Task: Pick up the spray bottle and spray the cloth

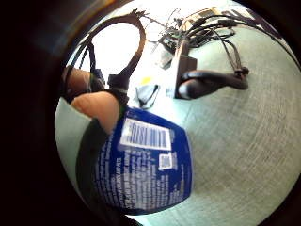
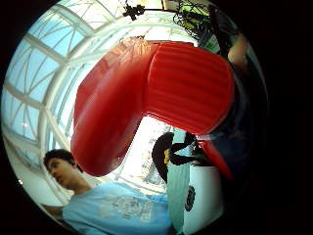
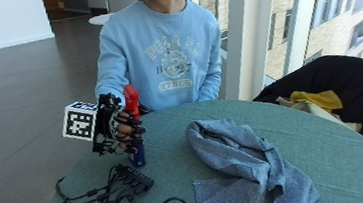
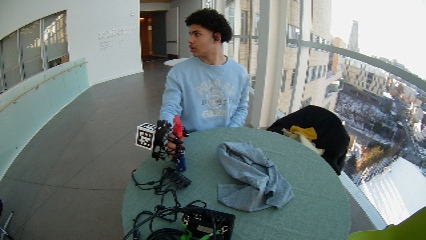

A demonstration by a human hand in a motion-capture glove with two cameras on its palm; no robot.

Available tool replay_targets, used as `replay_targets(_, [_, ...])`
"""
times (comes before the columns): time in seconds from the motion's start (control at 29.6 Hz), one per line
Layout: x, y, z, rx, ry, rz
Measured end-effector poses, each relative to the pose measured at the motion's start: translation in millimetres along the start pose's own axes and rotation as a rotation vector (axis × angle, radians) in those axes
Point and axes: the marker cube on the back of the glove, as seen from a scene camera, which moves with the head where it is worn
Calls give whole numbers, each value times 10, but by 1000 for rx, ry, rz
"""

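The gloved right hand (image 3: 122, 124) grips the upright spray bottle (image 3: 134, 128) above the tabletop's (image 3: 347, 151) left edge, the cloth (image 3: 241, 166) mid-table; only the little-finger palm view shows its blue label.

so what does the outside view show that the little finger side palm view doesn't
Only the outside view shows the grey cloth crumpled on the table, the bottle's red spray head, and the gloved right hand wrapped round the bottle, lifted off the table.

Only the little finger side palm view shows the blue label with barcode and small print up close.

Both show the spray bottle, the green tabletop and black cables.
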Motion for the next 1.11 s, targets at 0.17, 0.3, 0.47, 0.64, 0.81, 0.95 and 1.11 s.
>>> replay_targets(0.17, [-175,-48,99,-100,-14,-3])
replay_targets(0.3, [-311,-114,182,-194,18,17])
replay_targets(0.47, [-476,-200,329,-353,86,40])
replay_targets(0.64, [-645,-301,554,-522,193,88])
replay_targets(0.81, [-741,-348,788,-634,272,138])
replay_targets(0.95, [-781,-392,961,-687,317,159])
replay_targets(1.11, [-795,-423,1075,-734,377,179])
